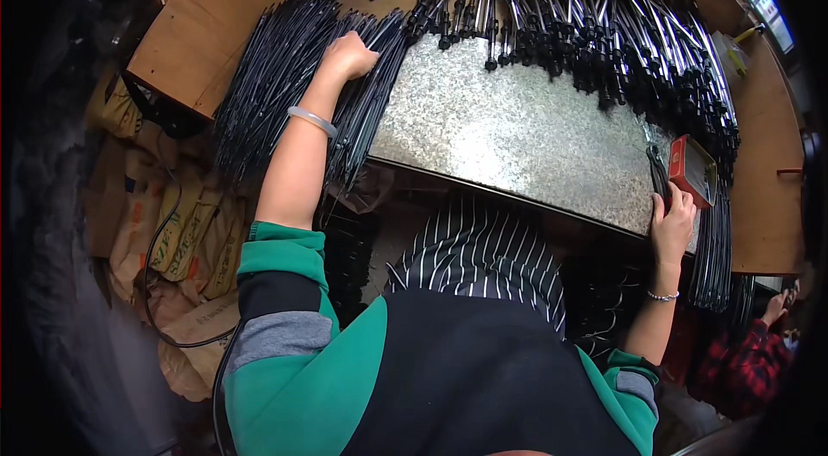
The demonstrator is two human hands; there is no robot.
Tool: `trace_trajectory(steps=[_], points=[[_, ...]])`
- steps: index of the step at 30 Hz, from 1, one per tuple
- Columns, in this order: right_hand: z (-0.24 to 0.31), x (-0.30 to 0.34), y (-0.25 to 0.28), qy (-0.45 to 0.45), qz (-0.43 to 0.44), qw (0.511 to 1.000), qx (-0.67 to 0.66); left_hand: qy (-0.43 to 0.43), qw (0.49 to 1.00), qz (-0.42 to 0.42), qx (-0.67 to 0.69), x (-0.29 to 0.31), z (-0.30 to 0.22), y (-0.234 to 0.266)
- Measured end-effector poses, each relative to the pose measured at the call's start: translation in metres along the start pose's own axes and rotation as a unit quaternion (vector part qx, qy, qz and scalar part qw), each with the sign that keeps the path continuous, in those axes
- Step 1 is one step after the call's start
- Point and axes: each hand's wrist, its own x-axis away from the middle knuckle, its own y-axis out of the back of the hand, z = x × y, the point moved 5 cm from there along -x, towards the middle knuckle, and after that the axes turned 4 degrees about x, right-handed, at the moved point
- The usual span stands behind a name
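Thin dark rods lie in a broad, dense heap on the left of the workbench in the head view, many of their near ends running out past the front edge. The left hand reaches onto the heap's right part, fingers curled in and mostly closed; whether any rod is caught in them I cannot tell. The wooden side panel bounds the heap on the left.

To the right of the heap, the mottled grey tabletop gives a wide open stretch between the hands, limited in front by its slightly curved edge and behind by a thick row of shiny rods with black fittings, which bends down the right side.

At the right front corner, the right hand is partly open, thumb and forefinger a little apart at the near end of a slim black piece; I cannot tell if it is gripped. A red box stands just beside those fingers, so room there is tight. Past it, a bundle of rods overhangs the front edge, near the right wooden panel.
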Motion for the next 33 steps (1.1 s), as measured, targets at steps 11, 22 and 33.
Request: trace_trajectory(steps=[11,22,33], points=[[0.047,-0.007,0.019,0.028,-0.052,0.998,-0.027,-0.035,0.996,-0.076,-0.014,0.003,0.006,0.002],[0.160,-0.034,0.065,0.173,-0.022,0.904,-0.391,-0.410,0.763,-0.232,0.443,0.155,-0.136,0.098],[0.199,-0.062,0.115,0.195,-0.045,0.644,-0.738,-0.454,0.733,-0.137,0.488,0.210,-0.193,-0.053]])
